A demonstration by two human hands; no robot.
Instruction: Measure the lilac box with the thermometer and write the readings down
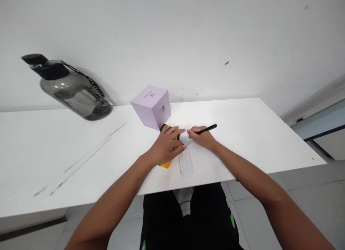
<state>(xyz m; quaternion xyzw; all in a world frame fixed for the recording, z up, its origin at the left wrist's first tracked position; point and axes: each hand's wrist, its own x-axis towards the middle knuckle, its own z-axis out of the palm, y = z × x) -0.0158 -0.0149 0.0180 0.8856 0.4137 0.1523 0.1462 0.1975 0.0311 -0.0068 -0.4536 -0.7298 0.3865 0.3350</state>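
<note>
At a white table [242, 135] against a bare wall, beside a tilted smoky water bottle [72, 91] and a lilac box [152, 106], a person appears midway through ruling a line. The left hand [165, 145] lies flat, fingers spread, pinning a yellow block [166, 164] against a clear ruler [186, 160]. The right hand [203, 137] pinches a black pen [206, 129], tip at the ruler's far end. The stroke likely calls for steady downward pressure.

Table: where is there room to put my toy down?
The table is bare right of the right hand, and between the water bottle and near edge. It's crowded around the lilac box, left hand and ruler.
</note>
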